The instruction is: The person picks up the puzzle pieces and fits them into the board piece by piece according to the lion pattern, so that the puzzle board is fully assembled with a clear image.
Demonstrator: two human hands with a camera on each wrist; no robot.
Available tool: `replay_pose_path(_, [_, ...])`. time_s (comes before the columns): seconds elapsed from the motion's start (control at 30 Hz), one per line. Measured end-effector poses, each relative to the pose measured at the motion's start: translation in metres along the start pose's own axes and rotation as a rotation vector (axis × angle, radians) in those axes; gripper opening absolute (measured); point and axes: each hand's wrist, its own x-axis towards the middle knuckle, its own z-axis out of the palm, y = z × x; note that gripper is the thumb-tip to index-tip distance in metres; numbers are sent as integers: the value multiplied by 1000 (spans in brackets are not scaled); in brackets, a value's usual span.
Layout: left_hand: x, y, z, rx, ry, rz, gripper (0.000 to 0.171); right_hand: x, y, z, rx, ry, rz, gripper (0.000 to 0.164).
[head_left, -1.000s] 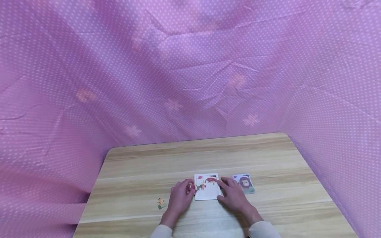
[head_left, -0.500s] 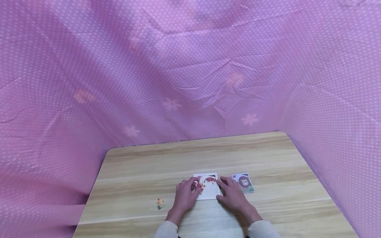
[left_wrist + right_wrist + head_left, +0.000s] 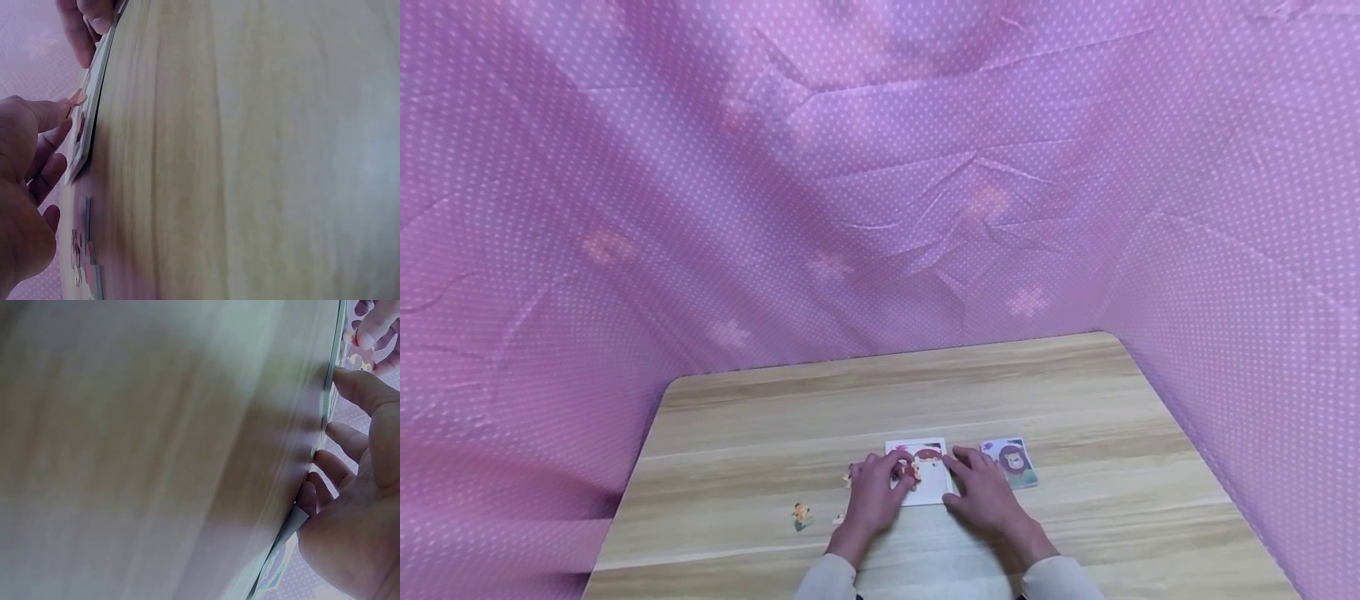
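My left hand (image 3: 872, 500) pinches a small jigsaw puzzle piece (image 3: 76, 99) between thumb and fingers, over the left part of the white puzzle board (image 3: 934, 493). Fitted pieces with a dark red shape (image 3: 927, 454) line the board's upper part, while its lower right is bare white. Part of the picture is hidden under the left hand. Along the board's right edge rests my right hand (image 3: 988, 493), index fingertip near the upper part and thumb (image 3: 356, 384) against the edge lower down. Its fingers are loosely bent and grip nothing.
Just right of the board lies a lion picture card (image 3: 1017, 465), partly behind the right hand. Loose puzzle pieces lie left of the left hand, including an orange and green one (image 3: 801, 517). A pink dotted cloth (image 3: 880, 208) hangs around the wooden table (image 3: 760, 433).
My left hand has moved right, from the board's left edge to over the board, bringing the puzzle piece along. Loose pieces it covered now show. My right hand stays at the right edge.
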Motion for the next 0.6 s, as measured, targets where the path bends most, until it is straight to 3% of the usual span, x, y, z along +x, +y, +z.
replay_pose_path(0.47, [19,-12,4,121,62,132,32,14,-6,4,-3,22,17,65])
replay_pose_path(0.6, [25,-17,2,126,72,144,35,18,-9,6,-7,27,30,65])
